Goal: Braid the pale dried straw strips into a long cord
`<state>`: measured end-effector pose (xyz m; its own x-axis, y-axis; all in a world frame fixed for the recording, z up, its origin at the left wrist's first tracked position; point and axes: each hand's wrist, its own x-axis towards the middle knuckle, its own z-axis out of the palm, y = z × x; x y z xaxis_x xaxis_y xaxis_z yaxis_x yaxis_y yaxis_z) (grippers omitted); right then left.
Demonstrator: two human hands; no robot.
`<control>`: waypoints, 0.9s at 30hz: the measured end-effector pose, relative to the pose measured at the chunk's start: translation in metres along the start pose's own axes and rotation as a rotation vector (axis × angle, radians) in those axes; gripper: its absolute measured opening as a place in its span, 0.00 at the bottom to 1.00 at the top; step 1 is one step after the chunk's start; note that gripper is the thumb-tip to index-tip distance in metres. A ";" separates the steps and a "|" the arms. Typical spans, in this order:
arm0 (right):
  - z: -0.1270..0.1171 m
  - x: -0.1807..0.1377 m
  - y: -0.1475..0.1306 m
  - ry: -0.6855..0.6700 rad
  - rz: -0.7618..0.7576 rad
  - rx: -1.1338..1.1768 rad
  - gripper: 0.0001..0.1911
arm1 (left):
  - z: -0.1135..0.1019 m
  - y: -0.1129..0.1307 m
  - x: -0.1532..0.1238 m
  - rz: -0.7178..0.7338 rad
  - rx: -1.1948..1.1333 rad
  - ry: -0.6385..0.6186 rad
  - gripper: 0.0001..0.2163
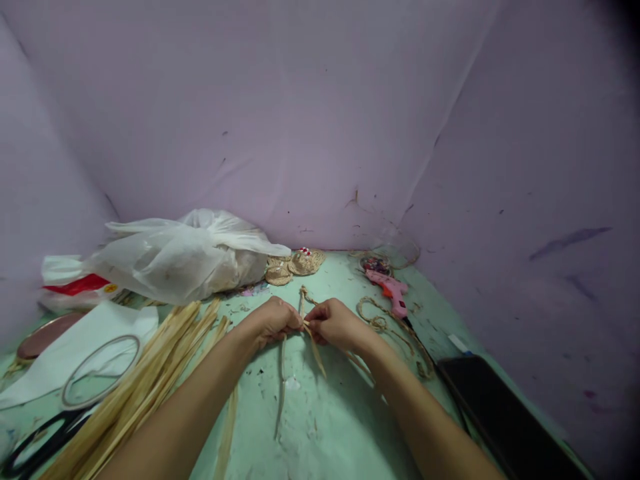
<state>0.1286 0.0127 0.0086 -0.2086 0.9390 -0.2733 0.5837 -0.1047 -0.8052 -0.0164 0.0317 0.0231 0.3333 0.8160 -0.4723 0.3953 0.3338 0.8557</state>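
My left hand [278, 320] and my right hand [334, 323] meet at the middle of the green table, fingertips almost touching. Both are closed in a pinch on a braid of dried plant fibre [303, 298], whose finished end points away from me. Loose fibre strands [316, 353] hang toward me from between the fingers, and a thinner strand [281, 393] trails below my left hand. Left of my forearm lies a bundle of flat, straw-coloured fibre strips [145, 373]. The exact crossing of the strands is hidden by my fingers.
At the back left rests a white plastic bag [185, 257], beside small woven straw hats [305, 261]. A pink glue gun [393, 290] and a coil of braided cord [379, 323] lie to the right, near a black flat device [505, 413]. Black-handled scissors [45, 437] and a hoop [67, 393] are at left.
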 end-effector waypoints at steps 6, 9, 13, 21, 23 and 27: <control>0.006 0.008 0.003 0.089 0.019 -0.046 0.09 | -0.001 -0.002 0.003 0.004 0.038 -0.032 0.03; 0.010 0.010 0.005 0.107 -0.002 -0.005 0.08 | -0.003 -0.005 0.006 0.015 0.058 -0.043 0.03; 0.014 0.009 0.007 0.139 0.039 0.133 0.08 | -0.006 -0.007 0.007 0.017 0.088 -0.050 0.04; 0.004 0.001 -0.003 0.193 0.105 -0.066 0.08 | 0.001 -0.001 0.001 0.019 0.076 -0.015 0.02; 0.002 -0.006 -0.012 0.241 0.123 -0.200 0.08 | 0.005 0.001 0.001 -0.003 0.091 0.058 0.03; 0.015 -0.025 -0.032 0.294 0.071 -0.448 0.09 | 0.011 0.004 0.000 -0.070 0.020 0.112 0.07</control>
<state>0.1027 -0.0122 0.0333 0.0348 0.9935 -0.1081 0.8794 -0.0819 -0.4691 -0.0054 0.0277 0.0247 0.2071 0.8390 -0.5031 0.4317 0.3831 0.8166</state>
